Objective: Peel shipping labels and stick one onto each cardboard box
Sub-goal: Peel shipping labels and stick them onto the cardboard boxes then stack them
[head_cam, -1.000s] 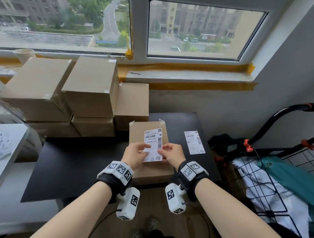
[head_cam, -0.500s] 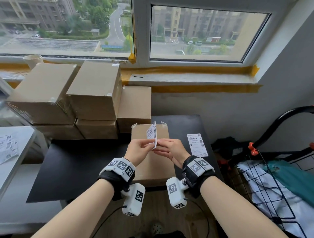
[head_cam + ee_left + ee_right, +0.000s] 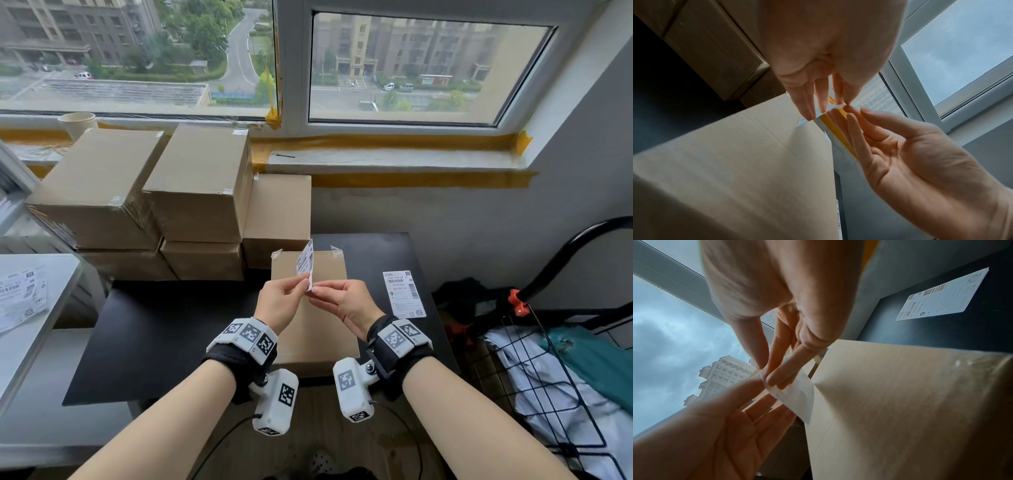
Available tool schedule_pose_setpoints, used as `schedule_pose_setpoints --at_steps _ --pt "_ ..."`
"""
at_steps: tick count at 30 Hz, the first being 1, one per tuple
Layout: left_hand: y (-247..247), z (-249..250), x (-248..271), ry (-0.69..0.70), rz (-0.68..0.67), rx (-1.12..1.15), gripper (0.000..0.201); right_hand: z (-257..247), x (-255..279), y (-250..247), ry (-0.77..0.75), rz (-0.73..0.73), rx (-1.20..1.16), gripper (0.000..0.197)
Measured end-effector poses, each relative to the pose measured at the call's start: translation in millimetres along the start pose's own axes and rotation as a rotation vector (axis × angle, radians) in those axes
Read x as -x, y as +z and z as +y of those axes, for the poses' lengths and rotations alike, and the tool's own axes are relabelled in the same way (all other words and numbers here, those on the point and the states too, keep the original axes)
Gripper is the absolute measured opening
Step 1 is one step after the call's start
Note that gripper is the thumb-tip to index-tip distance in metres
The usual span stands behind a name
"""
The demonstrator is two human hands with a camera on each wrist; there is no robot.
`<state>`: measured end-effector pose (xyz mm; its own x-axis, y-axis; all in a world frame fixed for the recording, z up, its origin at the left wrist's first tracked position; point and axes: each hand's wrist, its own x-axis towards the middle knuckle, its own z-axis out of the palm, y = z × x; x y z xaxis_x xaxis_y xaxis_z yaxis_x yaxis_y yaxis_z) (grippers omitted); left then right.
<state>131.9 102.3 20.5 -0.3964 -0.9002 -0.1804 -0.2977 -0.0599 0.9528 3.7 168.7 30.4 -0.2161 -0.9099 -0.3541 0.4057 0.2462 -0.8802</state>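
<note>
A white shipping label (image 3: 305, 263) stands on edge in the air above a flat cardboard box (image 3: 308, 329) on the black table (image 3: 164, 335). My left hand (image 3: 284, 301) and right hand (image 3: 337, 299) both pinch its lower edge between thumb and fingertips. In the right wrist view the label (image 3: 795, 395) bends under my fingertips (image 3: 777, 378); in the left wrist view only its bottom edge (image 3: 835, 107) shows between the two hands. A second label (image 3: 404, 294) lies flat on the table right of the box.
Several sealed cardboard boxes (image 3: 191, 192) are stacked at the table's back left under the window sill. More label sheets (image 3: 20, 294) lie on a white surface at far left. A black wire cart (image 3: 561, 377) with cloth stands at right.
The label lay flat on the box a second ago; both hands have lifted it and turned it upright, edge toward me. The view has shifted slightly.
</note>
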Motion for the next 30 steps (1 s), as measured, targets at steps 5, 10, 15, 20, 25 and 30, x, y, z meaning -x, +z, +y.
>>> schedule_pose_setpoints --at_steps 5,10,15,20,25,30 --pt "0 -2 -3 -0.01 -0.002 -0.005 0.027 0 -2 0 -0.007 0.006 0.015 0.018" --pt "3 1 -6 -0.014 0.006 -0.005 0.026 -1 -4 -1 -0.01 0.01 0.044 0.02" --pt "4 2 -7 -0.024 0.027 -0.022 0.028 1 -8 -3 -0.013 0.002 0.089 0.016" --pt "6 5 -6 -0.013 0.043 -0.048 0.029 2 -10 -3 -0.032 0.008 0.086 0.013" --pt "8 5 -6 -0.022 0.048 -0.059 0.028 2 -11 -5 -0.038 0.018 0.088 0.013" --pt "10 5 -5 -0.021 0.055 -0.077 0.028 2 -10 -7 -0.03 0.025 0.097 0.014"
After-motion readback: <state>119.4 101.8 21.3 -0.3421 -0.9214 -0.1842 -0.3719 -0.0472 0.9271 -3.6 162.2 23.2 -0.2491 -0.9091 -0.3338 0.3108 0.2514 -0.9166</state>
